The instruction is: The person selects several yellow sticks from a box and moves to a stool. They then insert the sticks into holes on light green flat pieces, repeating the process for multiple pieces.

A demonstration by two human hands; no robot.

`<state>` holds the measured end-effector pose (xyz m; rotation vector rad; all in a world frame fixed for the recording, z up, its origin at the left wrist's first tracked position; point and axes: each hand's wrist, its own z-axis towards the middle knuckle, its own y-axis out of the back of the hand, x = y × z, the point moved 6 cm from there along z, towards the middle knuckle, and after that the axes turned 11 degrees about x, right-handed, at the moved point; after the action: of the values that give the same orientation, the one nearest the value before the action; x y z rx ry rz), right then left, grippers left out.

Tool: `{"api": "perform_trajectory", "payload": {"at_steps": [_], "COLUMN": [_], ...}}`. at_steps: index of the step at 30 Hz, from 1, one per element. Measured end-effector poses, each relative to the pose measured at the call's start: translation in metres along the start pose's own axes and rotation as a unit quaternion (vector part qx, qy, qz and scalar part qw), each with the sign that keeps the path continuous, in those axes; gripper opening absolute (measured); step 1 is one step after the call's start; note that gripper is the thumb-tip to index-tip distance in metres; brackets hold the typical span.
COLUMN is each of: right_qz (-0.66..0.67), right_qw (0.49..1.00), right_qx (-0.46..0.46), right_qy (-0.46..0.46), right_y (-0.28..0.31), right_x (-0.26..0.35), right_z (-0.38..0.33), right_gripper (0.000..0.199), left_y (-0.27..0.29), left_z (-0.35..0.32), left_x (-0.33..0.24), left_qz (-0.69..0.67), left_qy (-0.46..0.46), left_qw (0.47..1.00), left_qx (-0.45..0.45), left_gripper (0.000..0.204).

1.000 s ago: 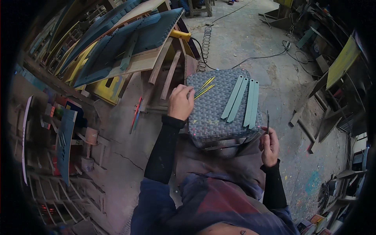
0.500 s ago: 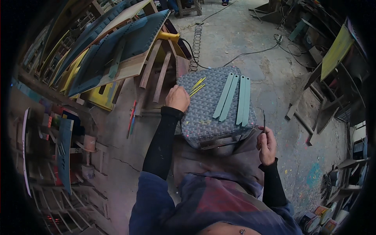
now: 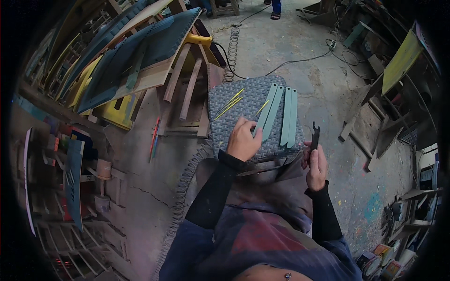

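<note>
A stool with a grey woven seat [image 3: 224, 136] stands before me. My left hand [image 3: 244, 140] is over its near part, fingers closed around the lower end of a thin yellow stick [image 3: 262, 107] that points up and away. Two more yellow sticks [image 3: 228, 107] lie at the seat's far left. Several flat pale-green slats [image 3: 290, 114], each with a hole at the far end, lie side by side on the right half, next to my left fingers. To the right of the stool, my right hand [image 3: 317, 166] is closed around a black open-ended wrench [image 3: 315, 136], jaws upward.
Dark-blue and yellow boards [image 3: 154, 51] lean on a wooden rack at the far left. A coiled hose [image 3: 187, 173] runs along the stool's left side. Cables [image 3: 300, 61] cross the floor beyond. Paint cans [image 3: 370, 262] stand at the lower right. A person's foot [image 3: 275, 15] shows at the top.
My left hand has moved right and nearer to me from the seat's left edge, a yellow stick now in its fingers. My right hand has turned, so the wrench's jaws show.
</note>
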<state>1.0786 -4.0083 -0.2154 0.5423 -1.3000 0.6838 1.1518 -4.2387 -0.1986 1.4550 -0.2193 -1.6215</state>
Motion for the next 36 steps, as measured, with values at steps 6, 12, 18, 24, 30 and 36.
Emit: {"api": "perform_trajectory", "payload": {"at_steps": [6,12,18,24,30,36], "right_qz": [0.019,0.043,0.021,0.003,0.021,0.037], "right_qw": [1.000,0.999,0.999,0.999,0.999,0.999], "right_qx": [-0.019,-0.028,-0.020,-0.021,-0.024,-0.021], "right_qy": [-0.013,-0.012,-0.018,-0.027,-0.031,-0.033], "right_y": [0.005,0.010,0.004,0.012,0.014,0.011], "right_x": [-0.004,-0.013,-0.010,-0.014,-0.022,-0.023], "right_z": [-0.009,-0.016,-0.017,-0.022,-0.028,-0.025], "right_gripper": [0.038,0.038,0.041,0.043,0.040,0.037], "left_y": [-0.005,0.001,-0.004,0.000,0.003,0.029], "left_z": [-0.007,-0.013,-0.016,-0.018,-0.027,-0.038], "left_x": [0.000,-0.009,-0.010,-0.006,-0.021,-0.014], "left_qz": [0.045,0.029,0.093,0.061,0.112,0.079], "left_qy": [0.022,0.010,-0.018,0.014,-0.057,-0.044], "left_qw": [0.999,0.999,0.995,0.998,0.992,0.996], "left_qx": [0.014,-0.038,-0.019,-0.011,0.008,0.002], "left_gripper": [0.021,0.017,0.017,0.016,0.017,0.018]}}
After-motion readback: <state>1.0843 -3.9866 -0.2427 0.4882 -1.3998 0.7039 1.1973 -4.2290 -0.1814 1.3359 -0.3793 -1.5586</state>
